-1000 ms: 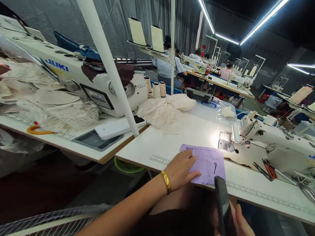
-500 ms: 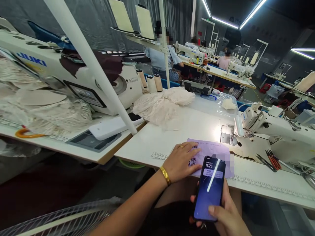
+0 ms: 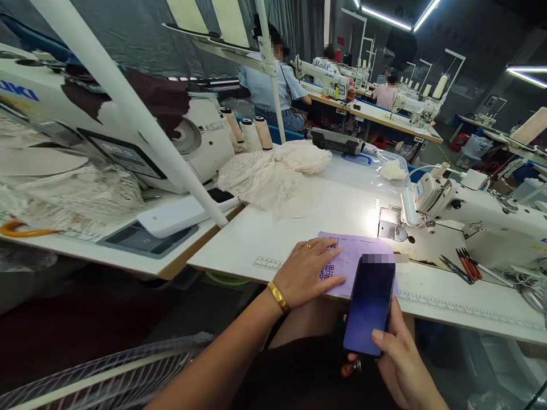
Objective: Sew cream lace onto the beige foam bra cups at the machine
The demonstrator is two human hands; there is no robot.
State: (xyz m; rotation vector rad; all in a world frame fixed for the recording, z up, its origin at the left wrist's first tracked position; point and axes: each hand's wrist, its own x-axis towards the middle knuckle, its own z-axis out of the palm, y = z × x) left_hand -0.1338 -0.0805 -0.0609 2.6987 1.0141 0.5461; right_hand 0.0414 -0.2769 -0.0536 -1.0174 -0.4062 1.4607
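My left hand lies flat on a purple paper sheet printed with QR codes, its fingers spread near the table's front edge. A gold bracelet circles that wrist. In my right hand is a smartphone, gripped from below with the thumb on the lower part of its dim, bluish-purple screen. The phone is above the table edge and covers part of the sheet. A small brown charm hangs below the phone.
A sewing machine stands on the right, with thread snips before it. Cream lace fabric lies beyond my left hand. A second machine is on the left, a fan guard below. People sit working farther back.
The phone's screen has gone from a lit lock screen with clock and notification to a dim blank one. My view has shifted slightly; my left hand remains on the paper.
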